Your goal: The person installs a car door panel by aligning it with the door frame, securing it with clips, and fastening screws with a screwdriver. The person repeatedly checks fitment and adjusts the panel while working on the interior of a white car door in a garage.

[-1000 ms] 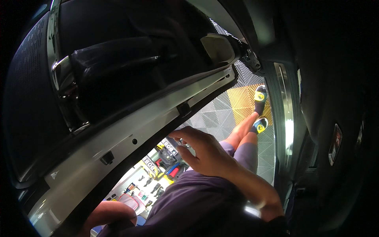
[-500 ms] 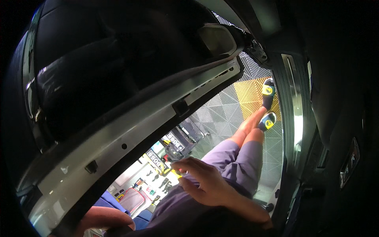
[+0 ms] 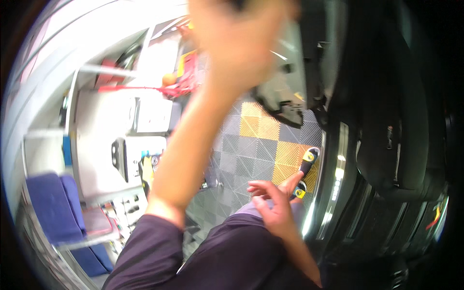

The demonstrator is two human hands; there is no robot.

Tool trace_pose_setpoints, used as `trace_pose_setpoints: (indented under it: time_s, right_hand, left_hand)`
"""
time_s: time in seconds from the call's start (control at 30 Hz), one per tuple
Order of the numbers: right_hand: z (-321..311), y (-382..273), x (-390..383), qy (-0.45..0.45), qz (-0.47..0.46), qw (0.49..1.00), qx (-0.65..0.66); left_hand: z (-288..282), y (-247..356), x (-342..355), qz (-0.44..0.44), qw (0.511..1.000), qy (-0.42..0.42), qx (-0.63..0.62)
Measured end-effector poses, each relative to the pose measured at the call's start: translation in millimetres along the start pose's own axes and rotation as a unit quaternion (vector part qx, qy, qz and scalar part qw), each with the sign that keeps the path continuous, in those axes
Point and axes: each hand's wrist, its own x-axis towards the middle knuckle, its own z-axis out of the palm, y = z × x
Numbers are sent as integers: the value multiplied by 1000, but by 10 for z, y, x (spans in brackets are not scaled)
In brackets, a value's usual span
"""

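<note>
My left arm stretches up and forward, and my left hand (image 3: 237,48) is smeared by motion at the top edge. Its fingers are blurred and partly cut off, so whether they grip anything does not show. Just beyond and beneath that hand, the car door (image 3: 282,92) stands swung outward, with its dark edge hanging over the floor. Low in front of my body is my right hand (image 3: 275,210), its fingers loosely bent and apart, with nothing visible in it. It hovers over my lap, to the left of the car's door sill (image 3: 338,169).
Dark car seats (image 3: 394,111) fill the right side. A patterned grey and orange tile floor (image 3: 258,121) lies under my feet in sandals. To the left stand a white workbench (image 3: 96,145), blue cushions (image 3: 55,208) and a red piece of equipment (image 3: 186,77).
The door that lay across the view has moved off to the upper middle, and the workbench side shows. My left arm has risen forward. My right hand has shifted slightly right.
</note>
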Motion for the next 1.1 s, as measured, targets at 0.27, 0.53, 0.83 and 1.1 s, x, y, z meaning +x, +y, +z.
trace_pose_setpoints:
  time_s: [0.27, 0.53, 0.83, 1.1]
  right_hand:
    - [951, 824, -778, -167, 196, 955, -144]
    - [119, 1687, -1140, -19, 288, 906, -310]
    - [281, 2035, -1018, 182, 313, 870, -335]
    - [2221, 2783, -383, -26, 379, 817, -433]
  left_hand:
    - [-1383, 352, -741, -106, 968, -16, -227]
    - [-2038, 733, -5792, -489, 694, -409, -334]
    - [-3860, 174, -9942, -931, 311, -181, -62]
    - [-4182, -1527, -10468, -863, 505, 26, -1]
